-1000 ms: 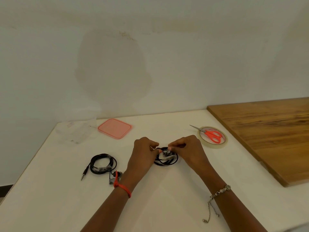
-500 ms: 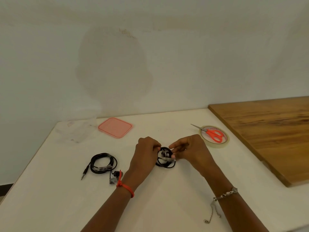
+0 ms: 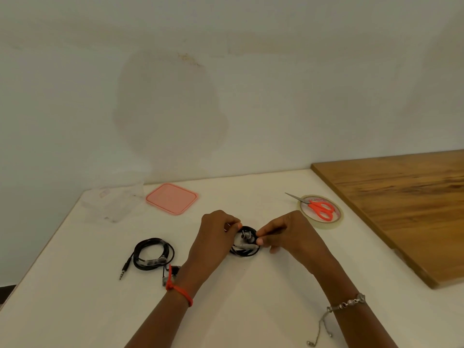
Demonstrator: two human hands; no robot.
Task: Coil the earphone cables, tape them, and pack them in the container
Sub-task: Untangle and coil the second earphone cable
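White wall fills the upper half of the frame. Below it runs a white bench (image 3: 251,305), with a wooden board (image 3: 401,209) lying on it at the right.

Near the middle of the frame both hands meet over a small black earphone coil (image 3: 245,250) that rests on the bench. The left hand (image 3: 213,239), with a red wrist band (image 3: 179,290), has its fingers curled and pinches the coil's left edge. The right hand (image 3: 288,234), with a beaded bracelet (image 3: 347,302), pinches the right edge between thumb and fingertips. A pale glossy strip crosses the lower part of the coil. It is probably tape, but how far round it goes is too small to tell.

At lower left of the hands lies a taped coil (image 3: 153,256), its jack plug pointing to the lower left. Further up and left stands the clear container (image 3: 113,204), open, with its pink lid (image 3: 171,198) flat just beside it. Right of the hands sits the tape roll (image 3: 336,223), with orange scissors (image 3: 320,209) lying on it.

The step in hand looks like fixing the tape round this coil. To do it well, the left pinch should hold the loops bunched tight so none springs loose. The right fingertips can then smooth the strip fully round the bundle and press its end onto itself. Earbuds and plug are best tucked within the ring so the coil fits the container. Neither coil is packed yet.
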